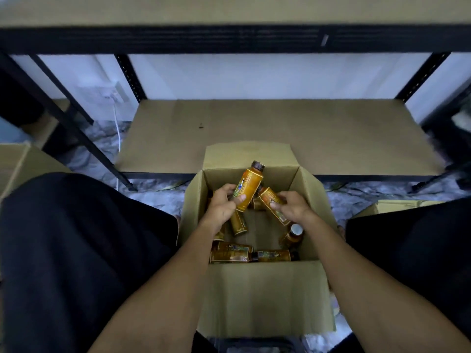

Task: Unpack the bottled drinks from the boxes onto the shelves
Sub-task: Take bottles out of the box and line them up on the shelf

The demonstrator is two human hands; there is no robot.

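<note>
**Gripping two at once over the box (265, 296)**

So the left hand (224, 205) is curled round an orange bottle (248, 188), dark cap tilted up toward the far wall. The right hand (293, 206) has fingers and thumb wrapped round a second bottle (274, 202), just beside the first. Some loose bottles (232, 253) lie on their sides on the bottom. A brown shelf board (280, 128) sits right behind, black-framed.

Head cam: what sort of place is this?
Probably a storeroom or shop back room: black metal rack with board shelves, an open cardboard box of bottled drinks on the floor, another carton at left.
</note>
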